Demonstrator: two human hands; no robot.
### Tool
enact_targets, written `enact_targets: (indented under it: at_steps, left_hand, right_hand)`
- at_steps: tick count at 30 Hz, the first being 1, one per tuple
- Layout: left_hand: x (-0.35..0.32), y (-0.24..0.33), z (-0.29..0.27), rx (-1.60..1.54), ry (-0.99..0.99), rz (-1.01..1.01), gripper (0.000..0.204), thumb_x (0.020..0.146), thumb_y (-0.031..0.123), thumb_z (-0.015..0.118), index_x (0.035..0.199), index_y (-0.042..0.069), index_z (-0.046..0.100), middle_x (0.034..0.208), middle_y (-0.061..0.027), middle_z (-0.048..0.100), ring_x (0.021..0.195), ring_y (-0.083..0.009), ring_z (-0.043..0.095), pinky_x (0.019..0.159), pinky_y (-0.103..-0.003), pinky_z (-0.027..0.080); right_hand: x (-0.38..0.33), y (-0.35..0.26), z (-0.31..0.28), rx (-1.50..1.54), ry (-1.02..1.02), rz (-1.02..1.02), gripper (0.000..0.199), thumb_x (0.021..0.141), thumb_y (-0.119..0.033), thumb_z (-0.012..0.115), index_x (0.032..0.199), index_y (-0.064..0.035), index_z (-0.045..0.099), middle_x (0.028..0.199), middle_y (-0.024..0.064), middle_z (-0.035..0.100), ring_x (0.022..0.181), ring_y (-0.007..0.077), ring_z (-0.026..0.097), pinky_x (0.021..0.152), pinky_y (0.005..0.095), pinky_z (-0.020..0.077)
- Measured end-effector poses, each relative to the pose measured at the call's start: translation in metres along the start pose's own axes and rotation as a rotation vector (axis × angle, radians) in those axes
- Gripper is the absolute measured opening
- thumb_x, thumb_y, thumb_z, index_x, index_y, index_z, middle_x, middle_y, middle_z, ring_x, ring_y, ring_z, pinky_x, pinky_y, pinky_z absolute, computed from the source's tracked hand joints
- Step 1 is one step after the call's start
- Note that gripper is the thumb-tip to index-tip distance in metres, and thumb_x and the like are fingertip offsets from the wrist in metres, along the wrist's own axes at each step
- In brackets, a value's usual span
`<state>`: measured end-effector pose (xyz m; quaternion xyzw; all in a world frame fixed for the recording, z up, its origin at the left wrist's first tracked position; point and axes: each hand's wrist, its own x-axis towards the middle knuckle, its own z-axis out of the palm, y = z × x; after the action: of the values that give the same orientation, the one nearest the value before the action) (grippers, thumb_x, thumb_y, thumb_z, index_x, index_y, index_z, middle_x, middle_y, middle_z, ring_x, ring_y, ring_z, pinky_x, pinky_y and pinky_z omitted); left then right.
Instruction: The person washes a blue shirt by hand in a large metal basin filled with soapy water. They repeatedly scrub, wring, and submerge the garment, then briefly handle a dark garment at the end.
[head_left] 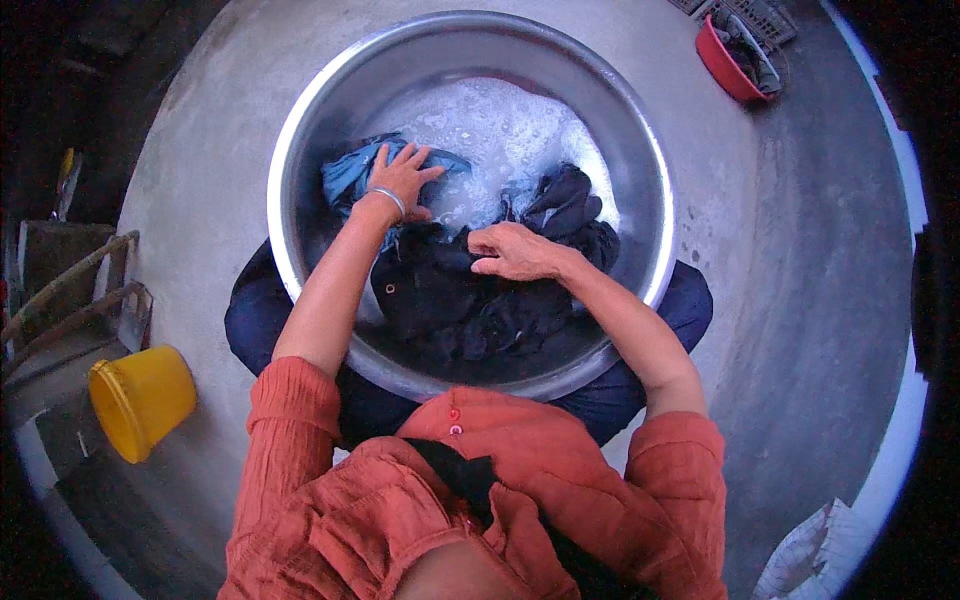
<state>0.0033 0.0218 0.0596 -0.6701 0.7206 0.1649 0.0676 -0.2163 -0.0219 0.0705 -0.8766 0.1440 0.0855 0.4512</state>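
A large round metal basin (pixel 640 205) stands in front of me between my legs, with foamy water (pixel 495 120) pooled toward its far side. My left hand (pixel 405 182), a silver bangle on its wrist, is open with fingers spread on a wet blue cloth (pixel 345 178) at the basin's left. Nearer the middle, my right hand (pixel 515 250) is closed, its fingers curled on a dark wet garment (pixel 430 300). That garment lies bunched across the near half of the basin and up its right side. A small metal ring shows in the dark fabric.
On the concrete floor, a yellow bucket (pixel 145 400) lies tilted at the left, near some wooden bars (pixel 70 290). A red tub (pixel 730 65) with things in it sits at the far right beside a grey crate (pixel 765 20). A whitish sack (pixel 815 555) is at the lower right.
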Motion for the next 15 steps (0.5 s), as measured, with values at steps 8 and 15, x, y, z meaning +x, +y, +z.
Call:
enact_targets:
  at_steps: [8,15]
  left_hand:
    - [0.007,-0.007,-0.003,-0.055,-0.138,-0.325,0.076,0.058,0.034,0.076,0.125,0.020,0.042,0.118,-0.0068,0.051,0.113,-0.0269,0.043,0.089,-0.047,0.036]
    - [0.018,-0.026,0.031,-0.250,-0.487,-0.203,0.049,0.065,0.031,0.070,0.104,0.002,0.059,0.111,-0.0139,0.057,0.099,-0.0285,0.057,0.080,-0.037,0.047]
  right_hand:
    - [-0.046,-0.033,-0.037,0.631,0.342,0.077,0.014,0.083,-0.017,0.056,0.079,-0.0048,0.050,0.069,-0.0061,0.042,0.065,0.0037,0.039,0.058,0.0205,0.0336]
    - [-0.066,-0.014,-0.071,0.767,0.870,0.039,0.008,0.086,-0.014,0.053,0.082,-0.0068,0.053,0.073,-0.0087,0.045,0.068,0.0005,0.041,0.062,0.0165,0.0327]
